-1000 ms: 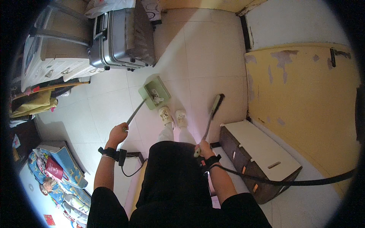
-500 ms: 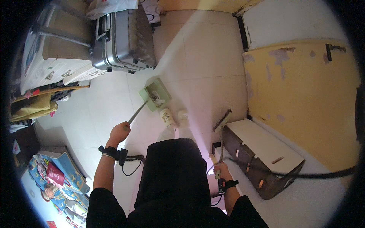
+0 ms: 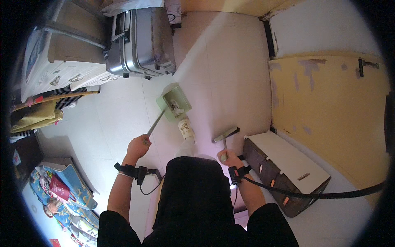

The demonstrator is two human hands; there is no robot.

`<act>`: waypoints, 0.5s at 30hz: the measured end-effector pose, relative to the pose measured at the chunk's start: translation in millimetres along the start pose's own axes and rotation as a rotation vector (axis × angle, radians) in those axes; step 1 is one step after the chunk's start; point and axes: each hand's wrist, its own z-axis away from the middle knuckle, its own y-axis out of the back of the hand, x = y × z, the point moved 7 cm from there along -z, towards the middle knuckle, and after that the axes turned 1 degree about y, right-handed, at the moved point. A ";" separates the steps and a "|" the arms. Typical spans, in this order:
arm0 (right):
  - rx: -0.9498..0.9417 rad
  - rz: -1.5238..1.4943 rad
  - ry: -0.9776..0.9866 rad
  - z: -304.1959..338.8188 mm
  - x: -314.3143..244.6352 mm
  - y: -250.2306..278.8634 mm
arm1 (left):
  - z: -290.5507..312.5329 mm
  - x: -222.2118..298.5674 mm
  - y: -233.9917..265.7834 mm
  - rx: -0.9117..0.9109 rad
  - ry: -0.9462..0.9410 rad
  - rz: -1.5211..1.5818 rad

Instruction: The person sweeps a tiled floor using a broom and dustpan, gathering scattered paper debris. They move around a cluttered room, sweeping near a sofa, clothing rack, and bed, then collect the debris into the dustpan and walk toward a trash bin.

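Observation:
A light green long-handled dustpan rests on the floor ahead of my foot, with pale scraps and dark bits of litter inside. My left hand is closed around the top of its handle, which slants down to the pan. On the right, my right hand grips the handle of a broom. The broom's pale green head with dark bristles is right of the dustpan, apart from it. Whether the bristles touch the floor I cannot tell. One light patterned clog shows just below the dustpan.
A silver suitcase stands far left beside white drawers. To the right lies a brown cabinet with a white top, near a peeling yellow door. A black cable runs from my right wrist. Blue patterned bedding is at lower left.
My right hand has risen and moved left, bringing the broom head left toward the dustpan and turning it. One of my two visible shoes has gone out of sight.

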 end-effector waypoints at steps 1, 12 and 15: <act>0.014 0.098 0.062 -7.0 -15.4 5.2 | 0.1 -0.6 1.0 0.007 0.003 0.047; 0.248 -1.596 -0.488 -12.7 -105.9 -10.5 | -0.4 -5.4 3.1 0.031 -0.052 0.072; 0.252 -1.448 -0.410 8.0 -103.8 -5.2 | 0.0 -6.2 4.2 0.032 -0.054 0.068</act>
